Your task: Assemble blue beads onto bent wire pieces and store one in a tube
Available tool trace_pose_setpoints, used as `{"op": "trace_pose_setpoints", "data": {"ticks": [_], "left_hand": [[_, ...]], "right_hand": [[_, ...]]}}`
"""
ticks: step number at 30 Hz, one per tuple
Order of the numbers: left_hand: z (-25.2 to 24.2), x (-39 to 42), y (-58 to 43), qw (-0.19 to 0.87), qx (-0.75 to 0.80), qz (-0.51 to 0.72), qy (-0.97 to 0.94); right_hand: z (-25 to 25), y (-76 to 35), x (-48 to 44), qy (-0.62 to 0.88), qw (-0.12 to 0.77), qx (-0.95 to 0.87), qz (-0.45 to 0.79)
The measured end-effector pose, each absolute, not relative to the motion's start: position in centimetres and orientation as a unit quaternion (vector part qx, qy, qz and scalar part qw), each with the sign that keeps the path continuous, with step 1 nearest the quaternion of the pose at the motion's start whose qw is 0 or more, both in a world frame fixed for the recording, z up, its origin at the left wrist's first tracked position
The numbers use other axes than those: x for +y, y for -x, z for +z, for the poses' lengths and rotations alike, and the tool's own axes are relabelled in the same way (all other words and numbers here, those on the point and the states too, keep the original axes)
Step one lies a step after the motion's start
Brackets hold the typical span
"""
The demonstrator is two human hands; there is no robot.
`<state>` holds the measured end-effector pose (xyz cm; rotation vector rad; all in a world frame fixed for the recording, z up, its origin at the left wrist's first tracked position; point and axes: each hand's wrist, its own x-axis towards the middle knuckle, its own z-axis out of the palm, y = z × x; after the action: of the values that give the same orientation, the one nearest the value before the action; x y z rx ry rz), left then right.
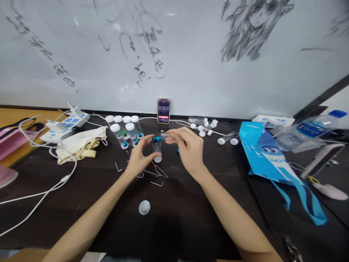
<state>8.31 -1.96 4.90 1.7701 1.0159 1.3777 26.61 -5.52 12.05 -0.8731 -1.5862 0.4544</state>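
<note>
My left hand (140,154) has its thumb and fingers curved around a clear plastic tube (157,147) standing upright on the dark table. A small shiny blue piece (157,139) sits at the tube's mouth. Just right of it, my right hand (188,147) is closed in a pinch; a thin, pale item between its fingertips is too small to name. A loose white cap (144,207) lies nearer to me. Several L-shaped hex keys (157,183) and thin metal pieces lie below the tube. Another blue bit (178,150) is partly hidden by my right hand.
Several capped tubes (116,127) with blue or green pieces stand at the back left. White caps (201,128) and tubes lie back right. A phone (163,110) leans on the whiteboard (191,65). Cables, a power strip (64,127), a blue bag (261,156) and a bottle (308,131) flank the area.
</note>
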Motion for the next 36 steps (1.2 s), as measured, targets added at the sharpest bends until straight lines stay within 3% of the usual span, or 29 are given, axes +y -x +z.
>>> {"op": "trace_pose_setpoints", "data": {"ticks": [5, 10, 15, 20, 30, 36], "left_hand": [[3.6, -2.0, -9.2, 0.365, 0.398, 0.528, -0.655], [5.1, -3.6, -8.3, 0.268, 0.409, 0.551, -0.676], [6.5, -4.9, -7.2, 0.123, 0.387, 0.526, -0.747], [6.3, -4.9, -6.7, 0.079, 0.367, 0.525, -0.764], [6.0, -4.6, -6.0, 0.089, 0.343, 0.555, -0.753], [5.9, -4.6, -5.9, 0.103, 0.329, 0.538, -0.769]], "right_hand": [[11.3, -26.3, -5.0, 0.382, 0.557, -0.714, 0.186], [11.2, -26.4, -5.1, 0.386, 0.478, -0.774, 0.153], [11.9, -26.6, -5.6, 0.411, 0.308, -0.858, -0.019], [13.1, -26.6, -6.2, 0.412, 0.159, -0.890, -0.116], [12.1, -26.7, -6.0, 0.368, 0.160, -0.904, -0.147], [12.5, -26.3, -6.3, 0.358, 0.154, -0.919, -0.058]]}}
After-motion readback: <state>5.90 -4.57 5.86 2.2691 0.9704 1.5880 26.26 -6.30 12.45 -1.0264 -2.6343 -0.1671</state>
